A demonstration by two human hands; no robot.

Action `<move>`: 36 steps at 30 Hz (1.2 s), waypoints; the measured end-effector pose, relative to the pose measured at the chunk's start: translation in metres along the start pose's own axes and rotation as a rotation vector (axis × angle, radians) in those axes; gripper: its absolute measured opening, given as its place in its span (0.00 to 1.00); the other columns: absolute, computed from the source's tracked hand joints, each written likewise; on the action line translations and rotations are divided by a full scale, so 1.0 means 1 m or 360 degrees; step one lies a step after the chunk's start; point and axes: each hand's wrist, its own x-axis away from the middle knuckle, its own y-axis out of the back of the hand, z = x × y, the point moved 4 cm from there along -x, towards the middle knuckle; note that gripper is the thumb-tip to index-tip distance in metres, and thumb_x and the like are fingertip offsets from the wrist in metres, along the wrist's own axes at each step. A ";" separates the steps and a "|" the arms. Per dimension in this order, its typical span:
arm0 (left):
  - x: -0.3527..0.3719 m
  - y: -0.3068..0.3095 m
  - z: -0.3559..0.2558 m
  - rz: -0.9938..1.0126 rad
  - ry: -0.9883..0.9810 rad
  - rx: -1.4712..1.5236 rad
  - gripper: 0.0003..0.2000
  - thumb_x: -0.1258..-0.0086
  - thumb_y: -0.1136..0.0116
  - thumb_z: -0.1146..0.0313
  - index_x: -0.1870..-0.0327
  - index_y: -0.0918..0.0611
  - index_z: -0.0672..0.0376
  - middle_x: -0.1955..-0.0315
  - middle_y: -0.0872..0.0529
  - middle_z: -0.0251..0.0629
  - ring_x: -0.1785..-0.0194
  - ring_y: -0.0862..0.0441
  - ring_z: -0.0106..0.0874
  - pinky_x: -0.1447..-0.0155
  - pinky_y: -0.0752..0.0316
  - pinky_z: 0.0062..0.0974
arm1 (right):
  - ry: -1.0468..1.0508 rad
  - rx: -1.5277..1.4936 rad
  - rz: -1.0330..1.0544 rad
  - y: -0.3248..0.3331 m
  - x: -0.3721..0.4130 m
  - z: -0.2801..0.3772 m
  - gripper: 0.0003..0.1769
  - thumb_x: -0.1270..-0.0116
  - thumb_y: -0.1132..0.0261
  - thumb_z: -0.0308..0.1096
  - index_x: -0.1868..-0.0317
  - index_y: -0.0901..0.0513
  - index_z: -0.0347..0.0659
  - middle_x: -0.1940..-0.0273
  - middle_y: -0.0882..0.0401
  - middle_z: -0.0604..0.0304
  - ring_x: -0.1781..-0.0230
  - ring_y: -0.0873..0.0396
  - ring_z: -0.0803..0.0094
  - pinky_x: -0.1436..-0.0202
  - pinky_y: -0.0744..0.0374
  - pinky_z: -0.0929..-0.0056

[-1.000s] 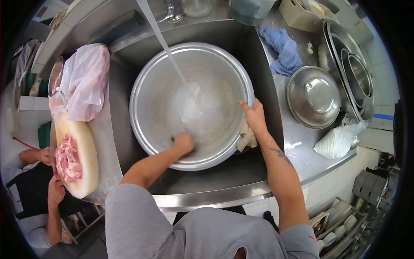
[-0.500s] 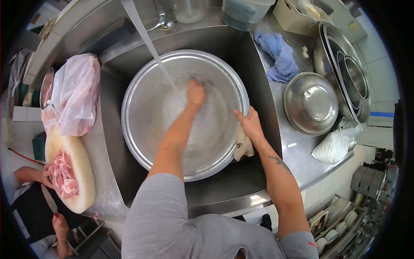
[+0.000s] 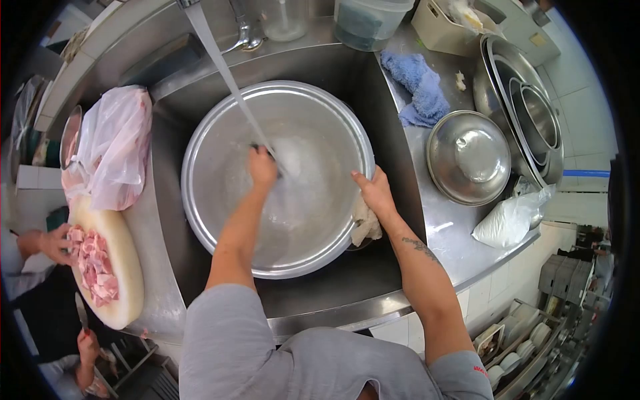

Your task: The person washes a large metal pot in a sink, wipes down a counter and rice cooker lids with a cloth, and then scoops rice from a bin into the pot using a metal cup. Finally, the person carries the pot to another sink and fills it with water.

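Observation:
Inside a large round metal basin (image 3: 193, 173), my left hand (image 3: 263, 167) is closed on a small dark scrubber (image 3: 261, 149). A stream of water (image 3: 227, 73) falls into the basin just beside it. My right hand (image 3: 375, 190) grips the basin's right rim, thumb on the rim. Below that hand, a beige cloth (image 3: 365, 223) hangs at the basin's outer side. The basin rests tilted in a deep steel sink (image 3: 347, 293).
At left, a co-worker's hands (image 3: 57, 244) are near cut meat (image 3: 95, 267) on a round white board (image 3: 133, 287), one holding a knife (image 3: 81, 311). Bagged meat (image 3: 123, 147) lies behind. At right are a blue cloth (image 3: 420, 87), a metal lid (image 3: 469, 158), stacked bowls (image 3: 533, 113) and a white bag (image 3: 505, 223).
My left hand has moved left within the basin, and the dark scrubber now shows. The co-worker's upper hand has opened over the meat, and the knife has moved lower.

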 end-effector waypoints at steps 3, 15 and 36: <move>0.099 0.005 -0.033 0.0445 -0.0400 0.0042 0.12 0.44 0.53 0.78 0.57 0.27 0.62 0.59 0.26 0.55 0.55 0.26 0.50 0.54 0.29 0.42 | -0.0036 -0.0115 0.0016 -0.004 0.002 0.003 0.22 0.44 0.37 0.37 0.55 0.26 0.27 0.61 0.21 0.43 0.58 0.21 0.58 0.53 0.27 0.69; 0.135 0.023 -0.046 0.0920 -0.0201 -0.0407 0.19 0.55 0.42 0.76 0.60 0.29 0.70 0.63 0.24 0.58 0.57 0.23 0.48 0.56 0.25 0.40 | -0.0048 -0.0106 -0.0001 -0.004 0.000 0.002 0.21 0.43 0.37 0.36 0.56 0.26 0.26 0.62 0.21 0.43 0.59 0.21 0.59 0.54 0.26 0.69; -0.057 -0.024 0.060 0.0188 0.0001 -0.0696 0.08 0.49 0.44 0.70 0.69 0.20 0.62 0.69 0.18 0.46 0.59 0.23 0.44 0.52 0.29 0.38 | -0.0041 -0.0110 0.0016 -0.002 0.001 0.010 0.20 0.42 0.38 0.36 0.56 0.26 0.26 0.63 0.21 0.46 0.61 0.21 0.62 0.56 0.26 0.70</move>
